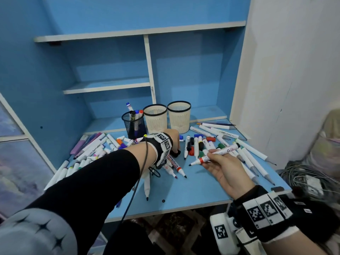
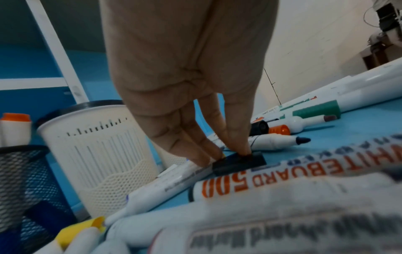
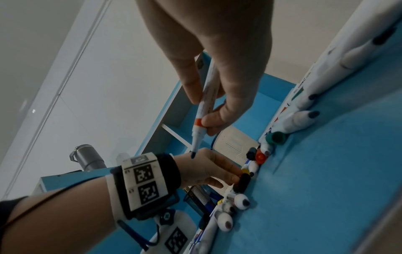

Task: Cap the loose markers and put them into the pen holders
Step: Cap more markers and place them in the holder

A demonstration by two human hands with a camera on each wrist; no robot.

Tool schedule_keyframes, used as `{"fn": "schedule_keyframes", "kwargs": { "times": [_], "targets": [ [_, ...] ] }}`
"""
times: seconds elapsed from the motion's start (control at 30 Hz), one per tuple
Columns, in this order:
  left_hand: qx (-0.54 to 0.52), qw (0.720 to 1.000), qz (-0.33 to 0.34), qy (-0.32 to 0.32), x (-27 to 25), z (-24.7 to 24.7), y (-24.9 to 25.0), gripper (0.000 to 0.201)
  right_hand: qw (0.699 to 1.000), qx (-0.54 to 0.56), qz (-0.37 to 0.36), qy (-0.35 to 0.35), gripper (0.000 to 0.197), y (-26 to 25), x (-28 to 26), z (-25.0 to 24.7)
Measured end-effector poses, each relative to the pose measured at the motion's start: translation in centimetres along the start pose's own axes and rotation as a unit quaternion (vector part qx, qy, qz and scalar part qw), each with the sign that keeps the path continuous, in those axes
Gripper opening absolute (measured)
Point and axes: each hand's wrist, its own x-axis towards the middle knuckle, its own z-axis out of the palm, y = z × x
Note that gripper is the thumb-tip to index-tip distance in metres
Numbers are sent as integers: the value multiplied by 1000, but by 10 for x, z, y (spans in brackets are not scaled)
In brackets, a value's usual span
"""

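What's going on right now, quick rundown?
Right hand holds uncapped marker. Left hand pinching black cap on the desk. Loose markers crowd all round; cream holders look empty.

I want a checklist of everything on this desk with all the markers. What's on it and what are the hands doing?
Surface: blue desk, strewn with markers.
Job's things: black mesh pen holder holds a few capped markers; two cream pen holders show nothing inside. Uncapped whiteboard marker in the right hand. Black cap under the left fingertips.
Clutter: loose caps, orange and green, among the uncapped markers.
Grippers: left hand pinches the black cap on the desk; right hand grips the marker, tip pointing left.
Cables: black wire along the left forearm; tangled grey cables right of the desk.
Surroundings: blue shelves, white wall.
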Motion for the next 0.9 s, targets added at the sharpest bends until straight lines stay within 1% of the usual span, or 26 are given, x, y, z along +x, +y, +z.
{"fn": "schedule_keyframes", "kwargs": {
  "times": [0.03, 0.17, 0.3, 0.37, 0.43, 0.47, 0.57, 0.63, 0.73, 0.8, 0.83, 0.9],
  "targets": [
    [10, 1000, -5, 3, 2, 0, 2, 20, 1000, 0, -2, 2, 7, 0, 0, -1],
    [29, 999, -19, 13, 9, 4, 4, 24, 1000, 1, -4, 4, 7, 1, 1, -4],
    [33, 999, -29, 9, 12, 4, -1, 33, 1000, 5, 3, 7, 7, 2, 1, -7],
    [9, 999, -35, -2, 14, 4, -5, 43, 1000, 11, 3, 10, 7, 3, 2, -10],
    [12, 999, -39, -14, 12, 1, -9, 54, 1000, 16, 4, 10, 7, 3, 3, -13],
    [19, 999, -39, -17, 12, 0, -11, 55, 1000, 18, 5, 10, 6, 3, 4, -14],
    [18, 999, -26, -30, 12, -3, -17, 53, 1000, 25, 3, 13, 6, 3, 7, -16],
    [8, 999, -20, -27, 12, -3, -17, 52, 1000, 28, -2, 14, 7, 2, 8, -16],
    [-41, 999, -2, 25, 12, -3, -12, 53, 1000, 26, -9, 15, 7, 1, 10, -14],
    [-83, 994, 26, 61, 14, -3, -4, 48, 999, 24, -12, 19, 8, 1, 12, -12],
    [-97, 992, 38, 64, 14, -2, 1, 46, 999, 23, -12, 21, 7, 1, 13, -11],
    [-90, 993, 50, 53, 16, 0, 11, 44, 999, 21, -12, 24, 7, 1, 14, -9]
  ]
}}
